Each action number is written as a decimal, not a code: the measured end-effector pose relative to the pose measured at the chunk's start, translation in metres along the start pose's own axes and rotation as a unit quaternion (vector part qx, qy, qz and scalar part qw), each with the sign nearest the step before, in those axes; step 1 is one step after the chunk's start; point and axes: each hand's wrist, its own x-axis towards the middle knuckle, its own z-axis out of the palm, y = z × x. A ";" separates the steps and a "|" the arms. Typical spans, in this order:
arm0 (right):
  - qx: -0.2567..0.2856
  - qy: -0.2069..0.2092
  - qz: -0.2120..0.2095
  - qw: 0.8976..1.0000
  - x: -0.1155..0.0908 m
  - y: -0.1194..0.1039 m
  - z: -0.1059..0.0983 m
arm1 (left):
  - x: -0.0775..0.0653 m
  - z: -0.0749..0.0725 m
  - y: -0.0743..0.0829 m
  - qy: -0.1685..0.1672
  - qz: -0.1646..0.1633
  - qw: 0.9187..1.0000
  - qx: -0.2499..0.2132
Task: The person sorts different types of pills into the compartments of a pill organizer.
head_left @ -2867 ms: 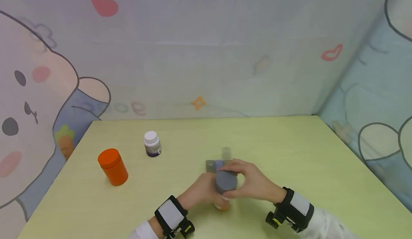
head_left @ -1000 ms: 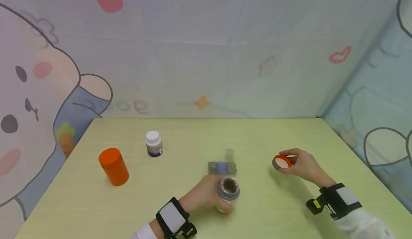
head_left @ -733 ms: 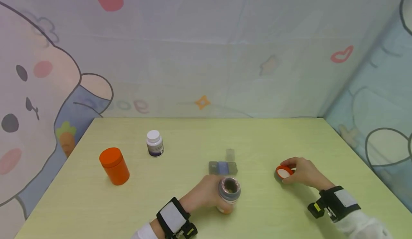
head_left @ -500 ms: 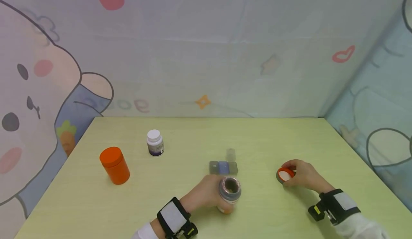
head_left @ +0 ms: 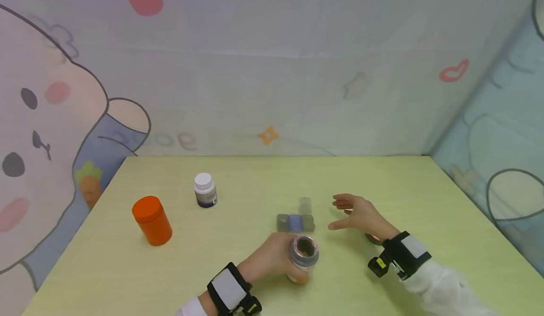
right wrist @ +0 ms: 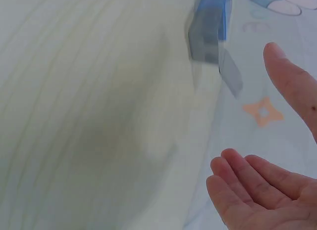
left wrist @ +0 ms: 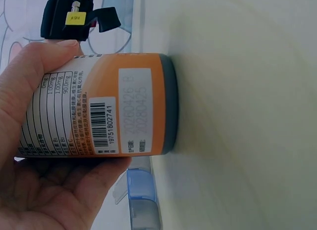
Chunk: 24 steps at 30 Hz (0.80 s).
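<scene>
My left hand (head_left: 274,259) grips an uncapped supplement bottle (head_left: 303,259) by its side, its round mouth facing up. In the left wrist view the bottle's orange label (left wrist: 106,126) carries printing and a barcode, and its base is dark. My right hand (head_left: 361,216) is in the air with fingers and thumb spread, holding nothing. Beneath that wrist, mostly hidden, the bottle's lid (head_left: 373,238) lies on the table. A small pill organizer (head_left: 295,222) with grey and blue compartments sits just beyond the bottle; one clear flap (head_left: 305,205) stands raised at its right end.
An orange jar (head_left: 152,221) with its lid on stands on the left of the pale yellow table (head_left: 238,183). Behind it is a small white bottle (head_left: 206,191) with a white cap. A printed cloth backdrop (head_left: 297,70) closes off the back and sides.
The right hand took the lid off the bottle, laid it on the table at the right, let go, and moved left toward the pill organizer. The left hand has kept its grip on the bottle.
</scene>
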 end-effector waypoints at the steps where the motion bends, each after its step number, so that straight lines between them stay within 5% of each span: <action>1: 0.011 -0.006 -0.003 1.000 0.003 0.000 0.004 | 0.000 0.000 0.000 -0.002 -0.001 1.000 -0.003; 6: 0.045 -0.025 -0.034 0.998 0.016 0.000 0.023 | 0.002 0.001 0.002 -0.006 -0.005 1.000 0.004; 14: 0.083 -0.035 0.041 0.995 0.026 -0.007 0.046 | 0.000 0.001 0.004 -0.012 0.000 1.000 0.020; 24: 0.038 -0.021 0.062 0.997 0.026 -0.013 0.057 | -0.001 -0.002 0.002 -0.013 0.000 1.000 0.017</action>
